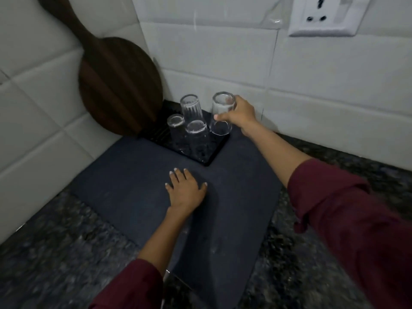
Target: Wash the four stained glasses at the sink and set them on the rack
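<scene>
Nearest the viewer, the dark speckled stone desk [55, 253] carries a dark mat [138, 197] laid out from its far-left corner, presumably to catch drips under washed ware. The left hand [186, 189] lies palm-down on the middle of this mat with its fingers spread flat and its grip apart, holding nothing; the posture reads as a brace for the body, or a check on the mat, during the reach beyond. Farther on, the black rack [211, 156] sits on the far-left corner of the mat, close to the wall corner. Three glasses stand on it mouth-down so that water can run out: a short one at the rack's left [176, 121], one at the rack's near side [196, 128] and a taller ribbed one at the rack's far side [190, 105]. At the rack's right edge the right hand [239, 113] has its grip clamped around the side of the fourth glass [220, 114], also inverted, with its rim at or just above the rack; contact cannot be told. The task appears near its end. Behind, a round wooden board [120, 85] leans against the tiled wall [223, 52], stored clear of the working area. A wall socket [327, 14] occupies the far right. No brand, label or writing is legible anywhere.
</scene>
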